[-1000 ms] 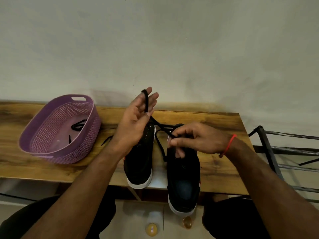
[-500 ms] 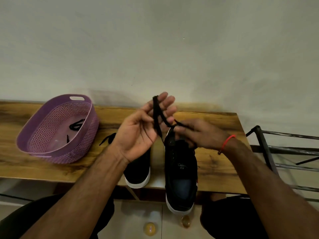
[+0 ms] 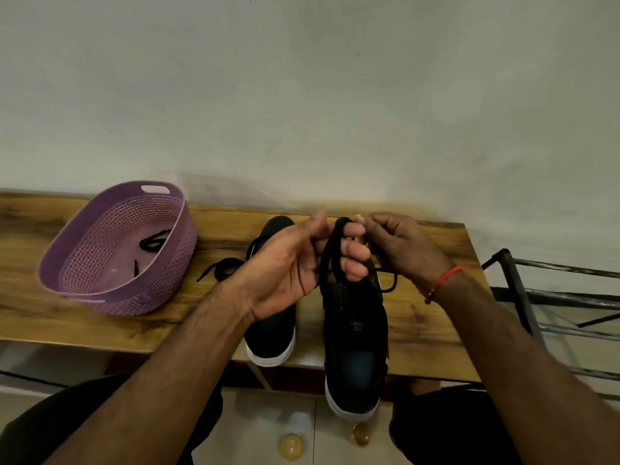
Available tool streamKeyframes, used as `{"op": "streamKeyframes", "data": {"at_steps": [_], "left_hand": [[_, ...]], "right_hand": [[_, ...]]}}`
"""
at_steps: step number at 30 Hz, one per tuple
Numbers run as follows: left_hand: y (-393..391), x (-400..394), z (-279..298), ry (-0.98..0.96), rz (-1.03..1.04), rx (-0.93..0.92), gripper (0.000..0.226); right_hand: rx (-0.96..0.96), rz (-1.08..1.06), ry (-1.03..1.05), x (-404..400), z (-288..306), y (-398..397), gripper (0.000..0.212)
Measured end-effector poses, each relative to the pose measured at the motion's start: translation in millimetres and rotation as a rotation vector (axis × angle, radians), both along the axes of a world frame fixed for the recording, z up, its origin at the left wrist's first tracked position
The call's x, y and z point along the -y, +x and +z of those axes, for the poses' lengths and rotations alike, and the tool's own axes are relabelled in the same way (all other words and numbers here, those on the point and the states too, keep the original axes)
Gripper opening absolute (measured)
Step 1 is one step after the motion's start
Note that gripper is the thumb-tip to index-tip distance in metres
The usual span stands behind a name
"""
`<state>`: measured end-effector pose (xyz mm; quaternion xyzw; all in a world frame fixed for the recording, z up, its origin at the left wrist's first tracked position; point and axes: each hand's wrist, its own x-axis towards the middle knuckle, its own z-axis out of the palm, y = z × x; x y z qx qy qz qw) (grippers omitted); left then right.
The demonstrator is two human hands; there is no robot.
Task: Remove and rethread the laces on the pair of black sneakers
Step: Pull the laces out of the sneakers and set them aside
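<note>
Two black sneakers with white rubber soles are placed side by side on a wooden bench (image 3: 419, 333) with a dark, streaked grain. The right sneaker (image 3: 355, 344) hangs with its heel over the near edge of the bench; a small pale logo is seen on its tongue, and its eyelets look mostly empty. The left sneaker (image 3: 271, 330) is set further back and is partly covered by the left hand (image 3: 295, 266). A flat woven black lace (image 3: 330, 250) is looped over the fingers of the left hand, which are curled around it with the palm turned up. The right hand (image 3: 399, 250), with a thin red thread on its wrist, is closed in a pinch on the same lace just beside the left fingertips; a loose part of the lace bends below it near the eyelets. Another black lace (image 3: 218, 268) lies loose on the bench between the left sneaker and an oval purple plastic basket (image 3: 100, 297) with perforated walls. Inside the basket a further black lace (image 3: 152, 239) is seen.
</note>
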<state>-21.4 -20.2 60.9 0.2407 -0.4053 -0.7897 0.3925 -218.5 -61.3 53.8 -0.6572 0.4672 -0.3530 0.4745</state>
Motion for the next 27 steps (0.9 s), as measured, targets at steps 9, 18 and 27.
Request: {"op": "streamKeyframes", "data": {"at_steps": [9, 18, 27], "left_hand": [[22, 5, 5, -0.064, -0.086, 0.433, 0.025], [15, 4, 9, 0.109, 0.066, 0.046, 0.03], [11, 8, 10, 0.162, 0.231, -0.135, 0.038]], "right_hand": [[0.43, -0.292, 0.508, 13, 7, -24, 0.05], [-0.4, -0.057, -0.212, 2, -12, -12, 0.023], [-0.216, 0.339, -0.105, -11, -15, 17, 0.023]]}}
